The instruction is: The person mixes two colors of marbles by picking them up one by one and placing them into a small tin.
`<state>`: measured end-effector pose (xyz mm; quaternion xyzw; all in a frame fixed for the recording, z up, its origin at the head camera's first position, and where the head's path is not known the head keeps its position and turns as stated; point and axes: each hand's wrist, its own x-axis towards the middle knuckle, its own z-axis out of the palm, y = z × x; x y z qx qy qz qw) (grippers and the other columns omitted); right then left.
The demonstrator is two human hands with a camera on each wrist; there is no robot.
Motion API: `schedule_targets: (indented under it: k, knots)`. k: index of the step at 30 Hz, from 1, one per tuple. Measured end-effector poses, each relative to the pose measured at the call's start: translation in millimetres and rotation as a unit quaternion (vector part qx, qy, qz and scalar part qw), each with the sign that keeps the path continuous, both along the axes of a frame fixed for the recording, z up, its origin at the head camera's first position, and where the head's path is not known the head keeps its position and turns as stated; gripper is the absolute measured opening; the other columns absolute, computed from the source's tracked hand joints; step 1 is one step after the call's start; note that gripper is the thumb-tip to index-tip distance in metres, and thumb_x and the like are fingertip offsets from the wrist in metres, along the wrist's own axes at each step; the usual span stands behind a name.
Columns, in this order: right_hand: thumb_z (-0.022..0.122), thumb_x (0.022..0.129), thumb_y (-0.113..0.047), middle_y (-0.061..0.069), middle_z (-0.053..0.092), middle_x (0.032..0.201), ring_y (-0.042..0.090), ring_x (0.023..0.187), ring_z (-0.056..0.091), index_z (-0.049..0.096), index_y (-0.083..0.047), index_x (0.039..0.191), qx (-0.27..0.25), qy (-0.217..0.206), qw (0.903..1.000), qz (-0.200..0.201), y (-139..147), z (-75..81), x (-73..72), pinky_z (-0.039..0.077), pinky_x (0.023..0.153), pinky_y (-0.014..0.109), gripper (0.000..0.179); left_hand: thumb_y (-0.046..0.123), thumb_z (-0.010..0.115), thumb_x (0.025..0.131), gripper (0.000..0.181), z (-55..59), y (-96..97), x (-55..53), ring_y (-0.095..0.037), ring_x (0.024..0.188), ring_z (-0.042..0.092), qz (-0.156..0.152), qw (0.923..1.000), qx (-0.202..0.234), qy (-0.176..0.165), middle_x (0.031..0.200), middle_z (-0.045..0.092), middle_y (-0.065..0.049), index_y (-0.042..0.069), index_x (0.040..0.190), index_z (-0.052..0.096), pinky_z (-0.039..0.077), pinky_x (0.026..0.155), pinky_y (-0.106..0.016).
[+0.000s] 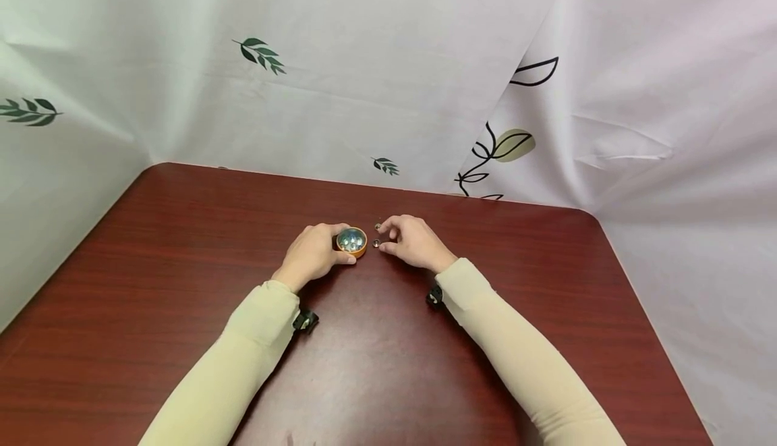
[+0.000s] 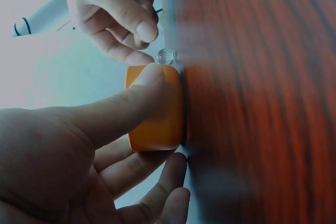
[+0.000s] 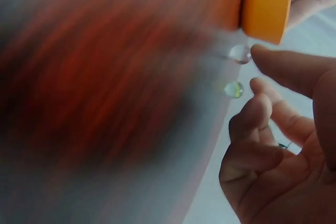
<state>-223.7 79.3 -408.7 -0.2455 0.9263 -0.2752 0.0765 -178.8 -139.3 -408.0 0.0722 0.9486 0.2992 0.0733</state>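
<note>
My left hand (image 1: 311, 254) grips a small round orange tub (image 2: 163, 121) from its left side, thumb along the near wall and fingers round the far one. Clear glass marbles (image 1: 351, 239) show inside the tub, which stands upright on the table. Just to its right, two loose marbles lie on the table: a nearer clear one (image 3: 240, 53) and a farther one with a yellow-green tint (image 3: 234, 89). My right hand (image 1: 414, 242) reaches in from the right. Its thumb tip is right at the nearer marble and its index fingertip is beside the farther one, thumb and index spread apart.
The reddish-brown wooden table (image 1: 388, 365) has rounded far corners. White cloth (image 1: 376, 95) with leaf prints hangs behind and beside it. A small black camera sits on each wrist, near the left cuff (image 1: 267, 304) and the right cuff (image 1: 464, 284).
</note>
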Motion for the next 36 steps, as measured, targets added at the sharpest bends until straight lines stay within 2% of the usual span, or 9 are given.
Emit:
schedule_targets:
  k: [10,22,36]
  knots:
    - [0.078,0.089,-0.018,-0.002,0.061,0.086,0.013,0.078,0.056,0.072,-0.010,0.108,0.027,0.013,0.9986,0.044,-3,-0.7,-8.3,0.047,0.074,0.029,0.020,0.030,0.084,0.084,0.065,0.6,1.4,-0.2,-0.037,0.116,0.059,0.005,1.0000,-0.003,-0.004,0.127,0.067,-0.015,0.013,0.142,0.060,0.050,0.090,-0.049]
    - [0.077,0.089,-0.014,-0.003,0.062,0.082,0.012,0.075,0.057,0.073,-0.012,0.105,0.026,0.010,0.9977,0.061,-3,-1.5,-12.9,0.047,0.072,0.028,0.017,0.030,0.084,0.084,0.064,2.7,1.7,-0.9,-0.037,0.115,0.059,0.000,1.0000,-0.008,-0.001,0.126,0.067,-0.014,0.013,0.141,0.061,0.050,0.088,-0.049]
    - [0.075,0.092,-0.018,-0.005,0.061,0.077,0.011,0.068,0.055,0.073,-0.014,0.104,0.053,0.010,0.9969,0.058,-7,-3.4,-11.9,0.045,0.066,0.028,0.013,0.030,0.084,0.084,0.064,3.6,1.0,1.3,-0.037,0.115,0.059,0.005,0.9999,-0.008,-0.006,0.127,0.067,-0.014,0.014,0.141,0.060,0.050,0.090,-0.049]
